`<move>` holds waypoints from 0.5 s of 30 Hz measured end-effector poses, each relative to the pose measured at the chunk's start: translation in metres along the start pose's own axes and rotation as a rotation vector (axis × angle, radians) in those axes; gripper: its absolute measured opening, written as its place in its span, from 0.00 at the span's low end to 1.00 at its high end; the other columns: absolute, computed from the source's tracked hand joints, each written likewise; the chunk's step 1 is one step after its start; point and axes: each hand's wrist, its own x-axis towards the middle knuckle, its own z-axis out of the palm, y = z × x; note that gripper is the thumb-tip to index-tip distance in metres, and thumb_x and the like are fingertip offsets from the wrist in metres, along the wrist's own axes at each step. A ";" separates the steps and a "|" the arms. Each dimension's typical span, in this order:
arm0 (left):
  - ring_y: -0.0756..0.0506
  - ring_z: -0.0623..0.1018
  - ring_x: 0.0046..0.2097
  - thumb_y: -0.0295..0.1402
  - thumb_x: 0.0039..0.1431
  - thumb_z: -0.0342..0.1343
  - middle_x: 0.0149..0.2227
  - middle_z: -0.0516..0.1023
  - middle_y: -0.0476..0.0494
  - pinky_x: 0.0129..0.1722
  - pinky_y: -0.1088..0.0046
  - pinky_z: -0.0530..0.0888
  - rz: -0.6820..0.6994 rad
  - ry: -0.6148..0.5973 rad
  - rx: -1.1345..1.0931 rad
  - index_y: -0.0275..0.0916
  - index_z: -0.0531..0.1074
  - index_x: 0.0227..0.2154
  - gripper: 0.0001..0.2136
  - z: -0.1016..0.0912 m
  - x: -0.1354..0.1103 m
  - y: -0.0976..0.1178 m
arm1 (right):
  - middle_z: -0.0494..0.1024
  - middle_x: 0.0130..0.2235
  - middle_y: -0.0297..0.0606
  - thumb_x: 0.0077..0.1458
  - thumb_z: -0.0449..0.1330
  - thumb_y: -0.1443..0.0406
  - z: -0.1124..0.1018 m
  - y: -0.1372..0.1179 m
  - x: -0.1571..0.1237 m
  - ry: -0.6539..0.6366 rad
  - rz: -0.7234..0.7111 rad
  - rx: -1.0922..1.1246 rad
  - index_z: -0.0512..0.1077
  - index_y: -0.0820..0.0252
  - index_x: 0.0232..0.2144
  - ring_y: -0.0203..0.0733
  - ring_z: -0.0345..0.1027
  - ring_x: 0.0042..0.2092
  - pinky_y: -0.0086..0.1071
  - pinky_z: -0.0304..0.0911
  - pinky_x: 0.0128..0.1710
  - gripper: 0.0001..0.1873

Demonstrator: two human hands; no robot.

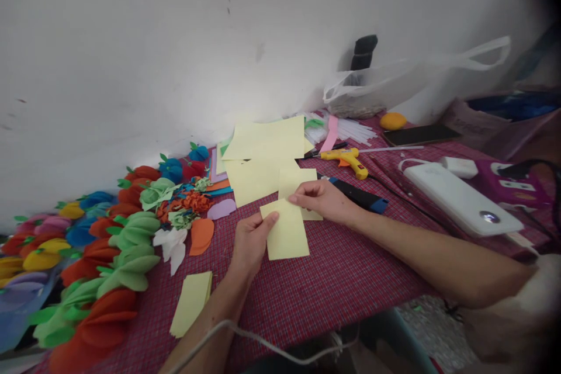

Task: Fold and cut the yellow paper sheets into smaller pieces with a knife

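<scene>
A pale yellow paper rectangle (287,236) is held between both hands above the checked tablecloth. My left hand (252,239) pinches its upper left corner, thumb on top. At its upper right edge, my right hand (322,198) closes thumb and fingers on the same piece. Just behind lies another yellow paper piece (295,181), partly covered by my right hand. Larger yellow sheets (256,178) lie farther back toward the wall. Beside my left forearm is a stack of yellow rectangles (191,302).
Colourful paper pumpkin-like shapes (135,245) crowd the left side, with paper scraps (188,204) beside them. A yellow glue gun (346,159), white power bank (460,198), dark phone (421,134) and purple power strip (512,184) lie right. A white cable (263,343) crosses the front.
</scene>
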 end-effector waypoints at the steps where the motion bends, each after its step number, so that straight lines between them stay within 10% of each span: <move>1: 0.47 0.75 0.26 0.39 0.45 0.62 0.27 0.79 0.45 0.27 0.71 0.71 -0.004 -0.002 0.001 0.34 0.77 0.33 0.14 0.000 0.000 0.000 | 0.58 0.18 0.28 0.48 0.57 0.55 0.000 -0.001 0.000 0.009 -0.010 -0.013 0.65 0.61 0.18 0.29 0.46 0.21 0.27 0.44 0.21 0.16; 15: 0.45 0.77 0.30 0.37 0.43 0.63 0.29 0.79 0.43 0.30 0.70 0.73 -0.007 0.020 -0.075 0.33 0.76 0.36 0.17 -0.003 0.002 0.001 | 0.53 0.17 0.27 0.49 0.55 0.52 0.004 0.011 0.000 -0.157 -0.005 -0.086 0.58 0.61 0.15 0.28 0.44 0.21 0.26 0.41 0.20 0.22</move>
